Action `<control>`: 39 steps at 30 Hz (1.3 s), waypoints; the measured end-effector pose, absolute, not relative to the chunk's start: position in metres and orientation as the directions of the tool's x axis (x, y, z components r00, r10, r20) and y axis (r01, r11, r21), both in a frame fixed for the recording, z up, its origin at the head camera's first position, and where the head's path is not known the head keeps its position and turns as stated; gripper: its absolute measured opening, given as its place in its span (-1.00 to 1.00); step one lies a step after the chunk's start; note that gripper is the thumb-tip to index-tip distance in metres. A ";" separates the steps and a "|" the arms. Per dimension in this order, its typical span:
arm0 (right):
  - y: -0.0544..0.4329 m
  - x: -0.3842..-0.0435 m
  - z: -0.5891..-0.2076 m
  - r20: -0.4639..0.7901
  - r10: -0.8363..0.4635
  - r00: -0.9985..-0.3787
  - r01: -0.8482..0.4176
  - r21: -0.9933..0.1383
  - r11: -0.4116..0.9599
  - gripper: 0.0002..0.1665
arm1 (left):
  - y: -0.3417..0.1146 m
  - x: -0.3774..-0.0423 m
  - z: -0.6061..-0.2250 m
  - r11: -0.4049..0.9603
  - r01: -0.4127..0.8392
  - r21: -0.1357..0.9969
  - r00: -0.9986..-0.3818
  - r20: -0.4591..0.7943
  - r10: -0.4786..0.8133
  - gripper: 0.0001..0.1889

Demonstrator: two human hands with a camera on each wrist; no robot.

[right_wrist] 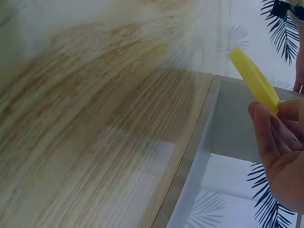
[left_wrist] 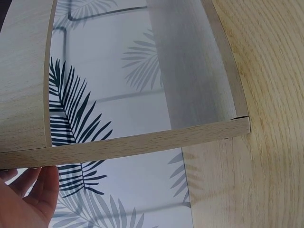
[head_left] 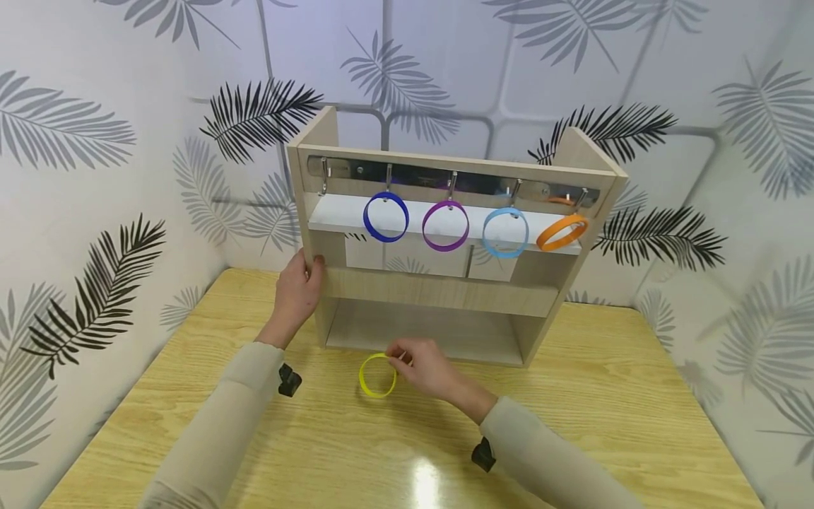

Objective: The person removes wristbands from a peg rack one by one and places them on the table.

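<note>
A pale wooden shelf unit [head_left: 439,300] stands on the table, a metal hook rail [head_left: 470,181] across its upper front. My left hand [head_left: 297,286] holds its left side panel; fingers [left_wrist: 45,187] show at the panel's edge in the left wrist view. Between thumb and fingertips my right hand [head_left: 427,367] pinches a yellow wristband [head_left: 362,379], in front of the unit's base. From the hooks hang a dark blue wristband [head_left: 386,240], a purple wristband [head_left: 446,247], a light blue wristband [head_left: 505,253] and an orange wristband [head_left: 559,244]. The leftmost hook [head_left: 323,177] bears nothing.
The wood-grain table [head_left: 356,452] extends on both sides of the unit and in front of it. Behind rises a wall [head_left: 432,42] with a leaf pattern. A white shelf board [head_left: 407,212] lies behind the hanging bands.
</note>
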State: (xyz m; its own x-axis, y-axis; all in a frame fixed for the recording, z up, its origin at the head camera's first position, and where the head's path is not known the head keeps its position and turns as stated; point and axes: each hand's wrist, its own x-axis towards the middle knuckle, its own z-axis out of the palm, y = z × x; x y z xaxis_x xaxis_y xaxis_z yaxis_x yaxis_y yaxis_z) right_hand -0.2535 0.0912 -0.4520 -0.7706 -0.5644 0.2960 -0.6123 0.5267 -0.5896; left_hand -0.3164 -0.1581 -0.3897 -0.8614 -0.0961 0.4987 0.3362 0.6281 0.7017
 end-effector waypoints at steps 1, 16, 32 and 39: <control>0.091 -0.254 -0.452 0.288 -0.568 -0.771 -0.609 -0.593 0.527 -0.90 | -0.158 -0.316 -0.389 0.626 0.337 0.703 -0.860 0.500 -0.098 -0.53; 0.091 -0.263 -0.461 0.221 -0.578 -0.785 -0.576 -0.604 0.551 -0.89 | -0.156 -0.314 -0.387 0.615 0.345 0.710 -0.866 0.493 -0.084 -0.50; 0.094 -0.271 -0.473 0.161 -0.565 -0.810 -0.511 -0.667 0.542 -0.88 | -0.157 -0.314 -0.390 0.621 0.319 0.716 -0.871 0.480 -0.106 -0.52; 0.092 -0.273 -0.473 0.146 -0.555 -0.819 -0.506 -0.640 0.579 -0.89 | -0.157 -0.315 -0.389 0.626 0.314 0.714 -0.870 0.480 -0.111 -0.54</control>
State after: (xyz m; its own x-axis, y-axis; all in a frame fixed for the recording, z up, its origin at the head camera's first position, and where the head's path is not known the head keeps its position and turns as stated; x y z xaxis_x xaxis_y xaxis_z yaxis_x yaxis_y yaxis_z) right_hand -0.2732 0.0918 -0.4732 -0.8191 -0.5549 0.1456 -0.5059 0.5788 -0.6396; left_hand -0.3147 -0.1573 -0.3889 -0.8704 -0.1107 0.4798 0.3139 0.6260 0.7139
